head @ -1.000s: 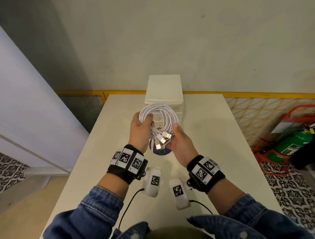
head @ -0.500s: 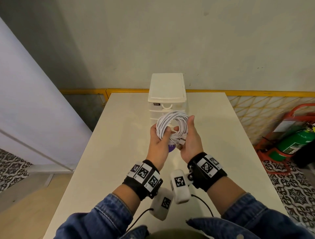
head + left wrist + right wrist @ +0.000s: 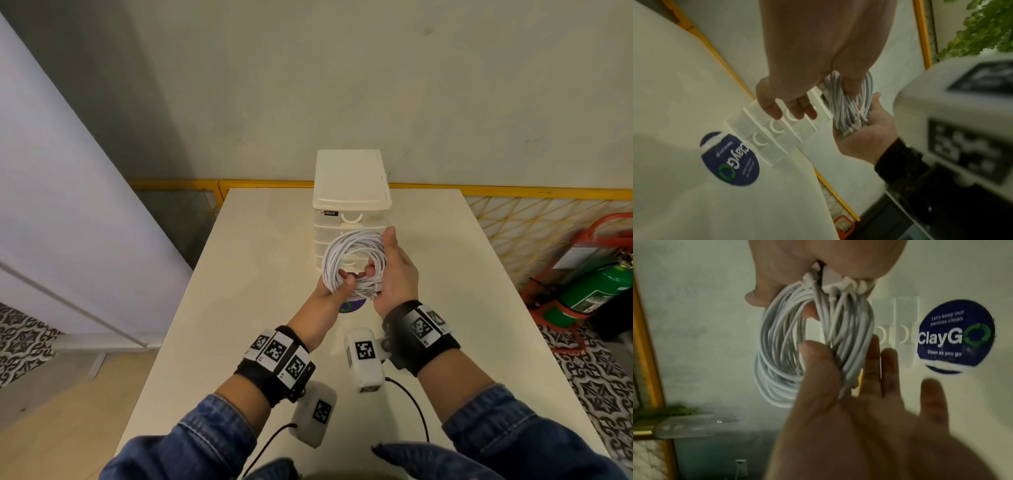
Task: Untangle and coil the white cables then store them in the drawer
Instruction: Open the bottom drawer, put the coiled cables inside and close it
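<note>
Coiled: left hand [image 3: 325, 301] grips white cable coil [image 3: 334, 253], right hand [image 3: 397, 281] pinches it. Next: open cream plastic drawer [image 3: 352, 219] beyond hands.

A round blue ClayGo sticker [image 3: 955, 337] is stuck to a cream table [image 3: 260, 274]. A green fire extinguisher [image 3: 596, 294] is seen at right, near yellow mesh fencing [image 3: 496, 219], above patterned floor tiles [image 3: 596, 383].

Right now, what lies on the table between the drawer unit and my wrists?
A round blue sticker on the table, before the drawer unit; the right wrist view shows it best.
</note>
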Available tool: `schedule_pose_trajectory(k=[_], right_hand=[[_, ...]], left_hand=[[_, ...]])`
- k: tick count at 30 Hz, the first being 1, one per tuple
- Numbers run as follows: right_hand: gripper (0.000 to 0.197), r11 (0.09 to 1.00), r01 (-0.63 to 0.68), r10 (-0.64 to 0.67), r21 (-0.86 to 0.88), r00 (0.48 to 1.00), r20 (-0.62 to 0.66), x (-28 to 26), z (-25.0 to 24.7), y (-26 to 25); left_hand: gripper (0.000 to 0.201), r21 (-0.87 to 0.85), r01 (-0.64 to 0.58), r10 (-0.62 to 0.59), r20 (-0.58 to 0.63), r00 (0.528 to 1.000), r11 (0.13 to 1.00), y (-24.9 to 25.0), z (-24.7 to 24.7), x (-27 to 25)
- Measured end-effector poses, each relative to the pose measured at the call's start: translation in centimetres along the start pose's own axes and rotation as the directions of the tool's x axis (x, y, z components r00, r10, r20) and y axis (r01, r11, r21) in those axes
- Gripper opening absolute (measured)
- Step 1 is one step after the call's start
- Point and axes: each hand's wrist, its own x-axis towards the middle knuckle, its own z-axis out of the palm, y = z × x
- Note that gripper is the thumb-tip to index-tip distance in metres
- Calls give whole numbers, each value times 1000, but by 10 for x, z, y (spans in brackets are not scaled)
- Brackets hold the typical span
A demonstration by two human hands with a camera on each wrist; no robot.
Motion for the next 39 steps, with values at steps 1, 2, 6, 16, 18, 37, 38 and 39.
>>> schedule_pose_trajectory(k=[1, 2, 6, 16, 18, 37, 38, 39], right_hand=[[41, 999, 21, -21, -43, 1000, -11, 0, 1, 2], [35, 994, 45, -47, -95, 999, -16, 1, 2, 4], [24, 965, 74, -63, -253, 997, 49, -5, 8, 12], [35, 925, 67, -61, -374, 998, 28, -20, 19, 28], [35, 922, 43, -49, -384, 999, -5, -17, 16, 31], [41, 57, 467, -139, -882, 879, 457, 129, -10, -92], [41, 26, 481, -95, -876, 874, 477, 135, -8, -93], [41, -1, 491, -42, -871, 871, 490, 142, -8, -92]], left_hand=[[39, 9, -1, 1, -13, 1000, 1000, 1, -6, 3], [44, 8, -19, 19, -44, 999, 1000, 2, -13, 5], [65, -20, -94, 87, -224, 971, 995, 17, -32, 11], [4, -10, -148, 142, -241, 960, 989, 0, -36, 11], [6, -10, -128, 122, -232, 965, 992, -5, -34, 15], [18, -319, 404, -491, -273, 828, 858, -32, -29, 133], [18, -330, 431, -523, -278, 806, 840, -35, -27, 141], [18, -337, 449, -543, -281, 791, 828, -38, -23, 150]])
